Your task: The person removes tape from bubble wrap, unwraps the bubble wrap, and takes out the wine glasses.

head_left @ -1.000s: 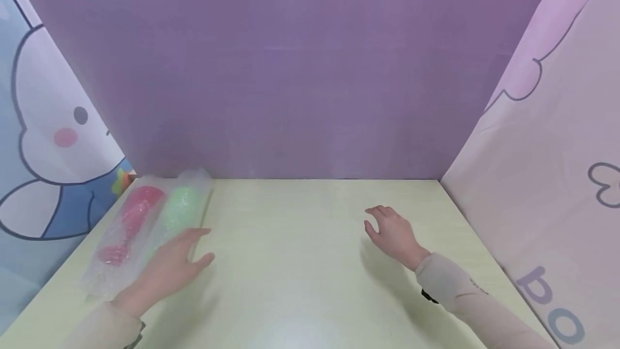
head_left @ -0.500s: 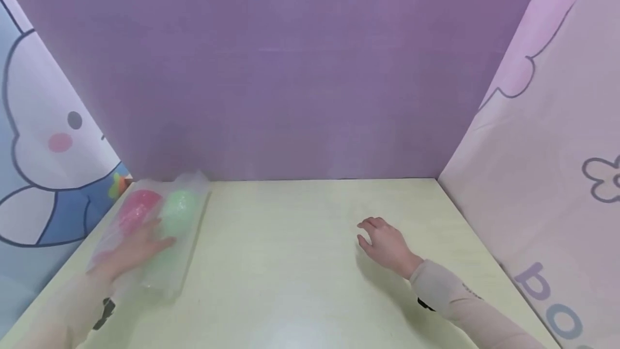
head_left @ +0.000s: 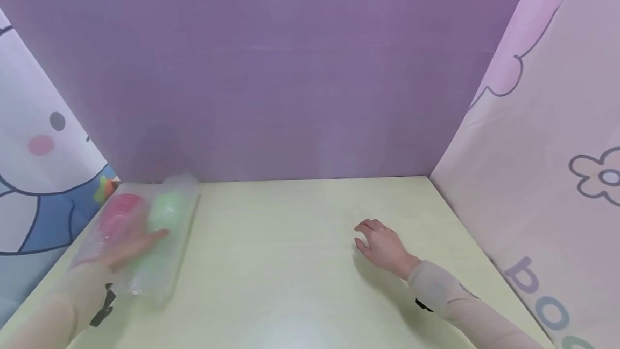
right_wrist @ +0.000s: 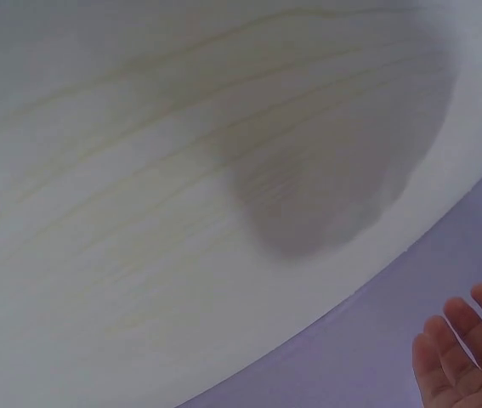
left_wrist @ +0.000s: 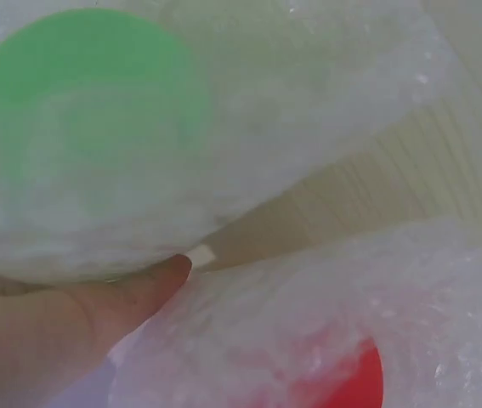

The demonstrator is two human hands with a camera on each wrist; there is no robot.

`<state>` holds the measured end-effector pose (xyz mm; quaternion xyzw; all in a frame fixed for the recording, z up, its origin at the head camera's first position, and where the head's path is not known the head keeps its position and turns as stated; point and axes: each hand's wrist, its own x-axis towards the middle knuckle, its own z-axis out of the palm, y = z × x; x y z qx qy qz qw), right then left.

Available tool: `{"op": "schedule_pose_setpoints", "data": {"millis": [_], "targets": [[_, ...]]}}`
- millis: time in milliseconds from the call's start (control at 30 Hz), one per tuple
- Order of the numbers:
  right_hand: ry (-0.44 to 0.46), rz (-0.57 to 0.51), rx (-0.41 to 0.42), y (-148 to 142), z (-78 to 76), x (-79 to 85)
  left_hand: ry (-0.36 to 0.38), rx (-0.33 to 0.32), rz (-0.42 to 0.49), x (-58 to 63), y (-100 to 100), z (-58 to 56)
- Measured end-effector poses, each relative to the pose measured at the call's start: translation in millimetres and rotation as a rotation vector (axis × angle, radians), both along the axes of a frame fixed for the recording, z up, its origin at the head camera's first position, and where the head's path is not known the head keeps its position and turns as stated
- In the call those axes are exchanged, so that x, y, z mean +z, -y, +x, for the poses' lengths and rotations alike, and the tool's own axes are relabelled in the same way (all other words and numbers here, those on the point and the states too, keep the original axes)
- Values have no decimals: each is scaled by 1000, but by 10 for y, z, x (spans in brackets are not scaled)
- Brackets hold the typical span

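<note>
In the head view two bubble-wrapped packages lie side by side at the table's left. The left one wraps a red-pink object [head_left: 122, 211], the right one a light green object [head_left: 166, 210]; haze of the wrap blurs their kind. My left hand [head_left: 129, 249] reaches over and between them, its fingers partly hidden and blurred. Seen from the left wrist, one digit [left_wrist: 151, 293] touches the wrap's edge by the green object [left_wrist: 96, 76], beside the gap between the packages. On the right, my right hand [head_left: 382, 246] hovers above the table, fingers loosely bent, holding nothing.
A pale wood-look table [head_left: 271, 252] spans the space. Behind it rises a purple panel [head_left: 290, 79]. Printed cloth walls stand at the left [head_left: 43, 176] and right [head_left: 533, 166]. The packages lie close to the back panel and left wall.
My left hand has moved left, from the green package's right side to between the two packages. The right hand has barely moved. The head view has turned slightly right.
</note>
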<state>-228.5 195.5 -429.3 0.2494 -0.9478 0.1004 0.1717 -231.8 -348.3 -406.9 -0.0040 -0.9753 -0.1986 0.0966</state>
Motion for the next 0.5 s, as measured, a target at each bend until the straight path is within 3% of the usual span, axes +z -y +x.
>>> {"op": "schedule_pose_setpoints", "data": {"millis": [167,300,433,500], "targets": [[4,5,2,-6,4,10,36,35,34,58,-90,26],[20,12,3,-4,-8,-6,66,23,72,63,-105,12],[46,7,0,7,-10,-27,158,-9,172,40,-114,47],[54,1,0,15,-11,-37,200,20,198,37,-124,76]]}}
